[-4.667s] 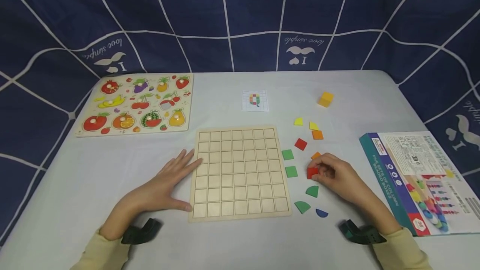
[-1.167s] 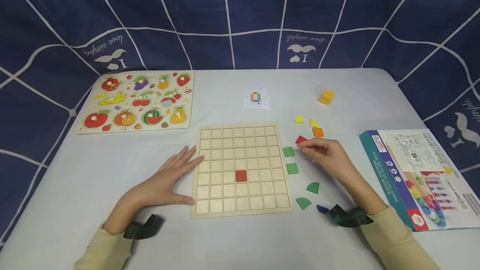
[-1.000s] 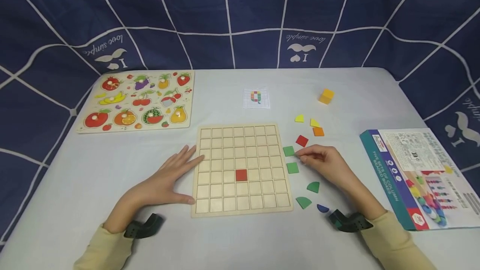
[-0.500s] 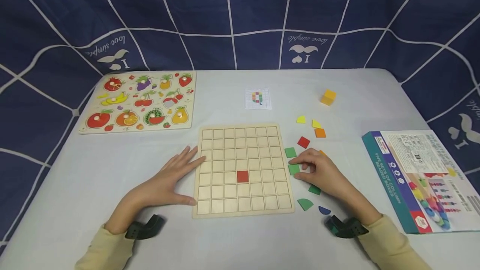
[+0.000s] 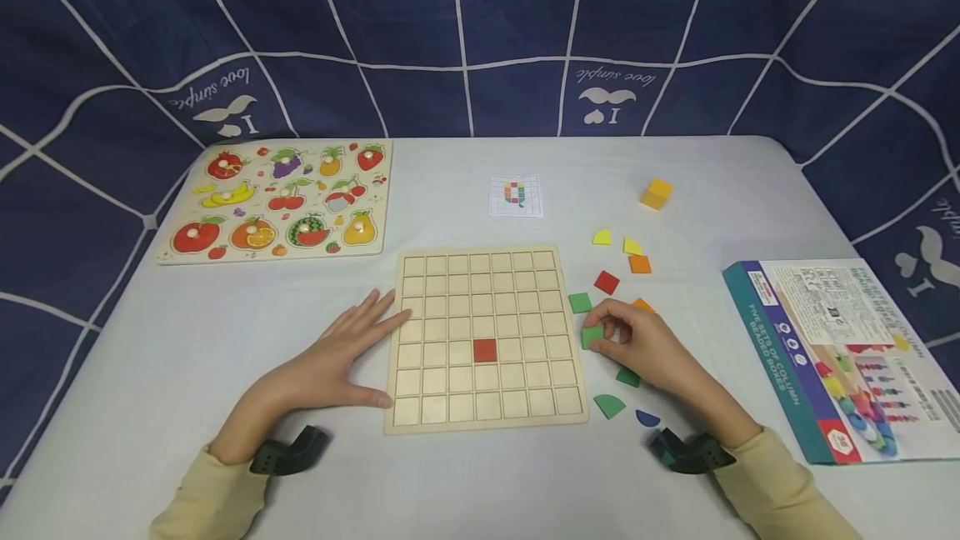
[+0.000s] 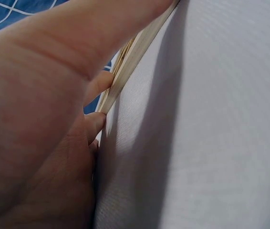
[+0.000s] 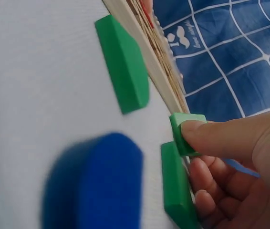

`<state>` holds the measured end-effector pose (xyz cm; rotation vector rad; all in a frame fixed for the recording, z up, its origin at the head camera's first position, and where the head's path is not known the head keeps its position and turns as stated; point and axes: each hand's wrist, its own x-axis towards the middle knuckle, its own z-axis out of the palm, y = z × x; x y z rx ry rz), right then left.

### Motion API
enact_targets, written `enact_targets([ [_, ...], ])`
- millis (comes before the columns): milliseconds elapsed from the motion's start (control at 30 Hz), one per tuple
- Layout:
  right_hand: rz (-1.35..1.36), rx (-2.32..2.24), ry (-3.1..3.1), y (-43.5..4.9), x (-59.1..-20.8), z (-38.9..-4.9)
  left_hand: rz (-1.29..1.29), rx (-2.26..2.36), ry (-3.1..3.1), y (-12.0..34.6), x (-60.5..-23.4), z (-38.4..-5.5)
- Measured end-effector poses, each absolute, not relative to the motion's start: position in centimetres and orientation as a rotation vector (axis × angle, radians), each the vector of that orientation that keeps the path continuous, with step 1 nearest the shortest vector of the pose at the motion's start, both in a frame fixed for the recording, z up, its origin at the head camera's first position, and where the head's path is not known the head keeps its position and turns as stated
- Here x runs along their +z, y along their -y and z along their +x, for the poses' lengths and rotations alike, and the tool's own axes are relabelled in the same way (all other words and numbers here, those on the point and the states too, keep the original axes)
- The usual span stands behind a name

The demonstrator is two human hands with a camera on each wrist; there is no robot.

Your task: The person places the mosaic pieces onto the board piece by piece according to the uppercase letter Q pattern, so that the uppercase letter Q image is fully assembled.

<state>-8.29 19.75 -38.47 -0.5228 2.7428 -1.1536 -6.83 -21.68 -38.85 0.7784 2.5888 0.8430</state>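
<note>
A wooden grid board (image 5: 450, 332) lies mid-table with a single red square tile (image 5: 484, 350) in one of its cells. My left hand (image 5: 330, 365) rests spread along the board's left edge, thumb and fingers touching the rim. Right of the board, my right hand (image 5: 637, 344) pinches a green square tile (image 5: 592, 336) between thumb and fingers; the right wrist view shows this tile (image 7: 188, 133) too. Close by lie another green square (image 5: 580, 302), a green quarter-round (image 5: 609, 406), a partly covered second one (image 5: 628, 377) and a blue half-round (image 5: 647, 418).
Beyond the hand lie a red square (image 5: 607, 282), orange squares (image 5: 640, 264) and yellow quarter-rounds (image 5: 602, 237). A pattern card (image 5: 515, 196) and yellow-orange blocks (image 5: 657, 194) are at the back. A fruit puzzle (image 5: 277, 202) stands left, a box (image 5: 840, 365) right.
A red tile pinched earlier by the right hand sits in the board. That hand moved over the orange, red and green tiles, then took hold of the lower green square. The left hand stayed put.
</note>
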Motion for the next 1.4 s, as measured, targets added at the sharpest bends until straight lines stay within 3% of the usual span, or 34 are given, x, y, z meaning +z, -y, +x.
enact_targets([
  [367,-0.512,-1.314,-2.649,-19.0,-37.2,-9.1,0.768,0.855,-2.583,21.6,-38.8,-6.7],
  [667,-0.532,-1.491,-2.481,-15.5,-36.0,-11.0,0.762,0.845,-2.583,21.6,-38.7,-6.7],
  [933,-0.417,-1.668,-2.257,-12.3,-37.2,-12.0,0.766,0.839,-2.592,21.6,-38.8,-6.7],
  [1400,-0.569,-1.458,-2.447,-11.5,-38.1,-11.6,0.77,0.824,-2.604,21.6,-39.0,-6.8],
])
